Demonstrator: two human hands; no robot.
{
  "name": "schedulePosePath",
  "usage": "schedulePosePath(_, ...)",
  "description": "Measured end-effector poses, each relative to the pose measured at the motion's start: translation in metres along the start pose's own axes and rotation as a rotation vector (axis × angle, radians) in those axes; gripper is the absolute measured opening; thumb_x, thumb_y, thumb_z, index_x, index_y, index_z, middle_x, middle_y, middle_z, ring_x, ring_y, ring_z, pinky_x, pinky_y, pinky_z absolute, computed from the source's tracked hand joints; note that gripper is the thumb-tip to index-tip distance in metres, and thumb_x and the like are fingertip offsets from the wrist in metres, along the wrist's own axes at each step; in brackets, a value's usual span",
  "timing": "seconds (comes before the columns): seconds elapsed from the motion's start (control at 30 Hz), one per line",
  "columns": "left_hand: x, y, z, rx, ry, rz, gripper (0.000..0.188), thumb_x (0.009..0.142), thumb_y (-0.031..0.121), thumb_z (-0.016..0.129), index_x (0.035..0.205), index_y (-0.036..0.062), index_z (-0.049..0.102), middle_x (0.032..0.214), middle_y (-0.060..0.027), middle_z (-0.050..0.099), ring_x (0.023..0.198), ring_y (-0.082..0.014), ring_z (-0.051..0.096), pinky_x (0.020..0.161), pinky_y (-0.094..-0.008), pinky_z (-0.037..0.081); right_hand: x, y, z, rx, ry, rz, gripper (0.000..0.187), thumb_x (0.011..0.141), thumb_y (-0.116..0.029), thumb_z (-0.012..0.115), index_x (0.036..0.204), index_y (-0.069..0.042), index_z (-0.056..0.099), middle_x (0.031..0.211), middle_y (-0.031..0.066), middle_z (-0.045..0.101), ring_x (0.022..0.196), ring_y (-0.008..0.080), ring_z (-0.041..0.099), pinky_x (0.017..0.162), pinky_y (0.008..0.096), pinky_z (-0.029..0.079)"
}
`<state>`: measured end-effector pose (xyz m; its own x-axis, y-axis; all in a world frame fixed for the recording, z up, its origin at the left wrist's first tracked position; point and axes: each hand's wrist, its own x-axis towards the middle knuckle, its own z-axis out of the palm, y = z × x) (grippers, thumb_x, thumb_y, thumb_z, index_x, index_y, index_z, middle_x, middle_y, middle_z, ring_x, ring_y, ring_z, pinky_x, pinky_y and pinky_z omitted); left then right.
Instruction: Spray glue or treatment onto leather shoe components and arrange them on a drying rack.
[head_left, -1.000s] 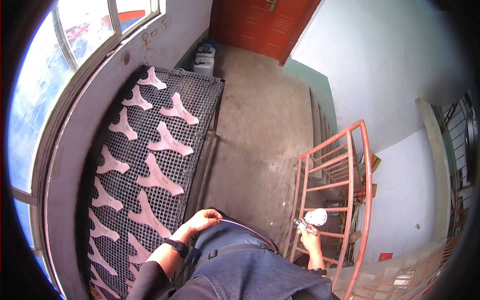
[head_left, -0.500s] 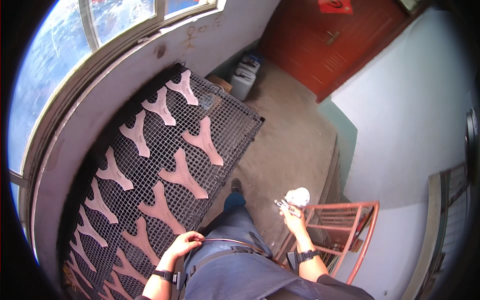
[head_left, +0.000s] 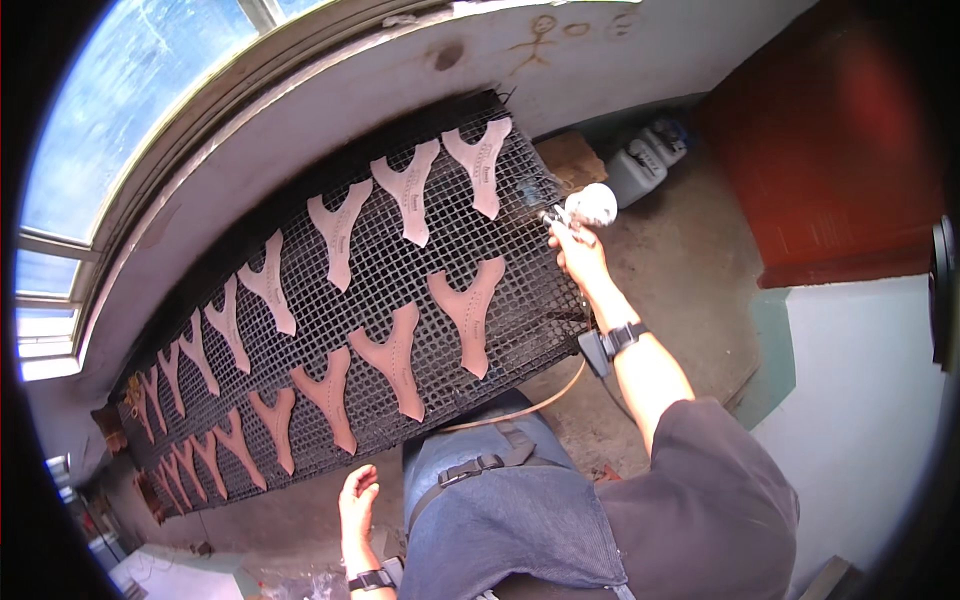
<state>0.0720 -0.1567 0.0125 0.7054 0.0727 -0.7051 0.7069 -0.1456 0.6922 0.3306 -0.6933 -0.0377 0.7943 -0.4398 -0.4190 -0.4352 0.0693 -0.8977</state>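
My right hand [head_left: 580,255] is closed around a spray gun [head_left: 553,216] with a round white cup [head_left: 597,205], held out over the right end of a black mesh rack [head_left: 400,270]. A thin hose [head_left: 550,398] hangs below that hand and runs across my waist. On the rack lie two rows of flat Y-shaped pieces, apparently leather. The far row is pale pink, such as this piece [head_left: 482,165] nearest the gun; the near row is browner, like this piece [head_left: 470,315]. Empty, my left hand [head_left: 357,505] hovers by the rack's near edge, fingers loosely bent and apart.
A window [head_left: 150,120] and its sill run behind the rack. Beyond the rack's right end stand a cardboard box [head_left: 572,160] and a whitish plastic jug [head_left: 636,172]. A red door [head_left: 820,170] is at the far right, beside a white wall [head_left: 850,400].
I have turned toward the rack. My right hand has carried the spray gun from beside the red railing to above the rack's right end. My left hand has come away from the hose.
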Motion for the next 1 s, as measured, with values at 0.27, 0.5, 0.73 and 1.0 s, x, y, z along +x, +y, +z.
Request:
schedulePosePath(0.27, -0.076, -0.123, 0.059, -0.276, 0.167, -0.163, 0.041, 0.094, 0.004, 0.064, 0.135, 0.0000, 0.062, 0.122, -0.0133, 0.072, 0.112, -0.0184, 0.067, 0.097, -0.0313, 0.051, 0.050, 0.005, 0.030, -0.093, -0.141, 0.062, 0.037, 0.092, -0.040, 0.077, 0.111, -0.008, 0.074, 0.084, 0.0004, 0.070, 0.053, 0.0061, 0.056, 0.049, 0.0223, 0.045)
schedulePosePath(0.5, -0.107, -0.324, 0.111, -0.420, 0.299, -0.235, 0.038, 0.098, 0.007, 0.061, 0.135, 0.0027, 0.062, 0.117, -0.0073, 0.073, 0.103, -0.0132, 0.067, 0.088, -0.0276, 0.051, 0.065, 0.020, 0.023, -0.092, -0.156, 0.008, 0.042, 0.089, -0.040, 0.079, 0.110, -0.004, 0.075, 0.090, 0.0031, 0.072, 0.056, 0.0096, 0.063, 0.050, 0.0231, 0.049)
schedulePosePath(0.73, -0.105, -0.390, 0.145, -0.321, 0.232, -0.389, 0.037, 0.097, 0.008, 0.062, 0.134, 0.0036, 0.063, 0.115, -0.0075, 0.073, 0.101, -0.0134, 0.068, 0.086, -0.0280, 0.052, 0.023, 0.014, -0.053, -0.368, -0.051, -0.223, 0.040, 0.093, -0.042, 0.074, 0.113, -0.007, 0.073, 0.098, -0.0009, 0.072, 0.082, 0.0087, 0.065, 0.067, 0.0257, 0.051)
schedulePosePath(1.0, -0.100, -0.341, 0.123, -0.466, 0.248, -0.198, 0.036, 0.096, 0.011, 0.065, 0.131, 0.0052, 0.065, 0.113, -0.0080, 0.074, 0.099, -0.0146, 0.069, 0.083, -0.0293, 0.052, -0.032, -0.029, -0.078, 0.088, -0.025, -0.164, 0.040, 0.100, -0.044, 0.068, 0.111, -0.006, 0.072, 0.095, 0.0021, 0.071, 0.079, 0.0097, 0.068, 0.063, 0.0248, 0.053)
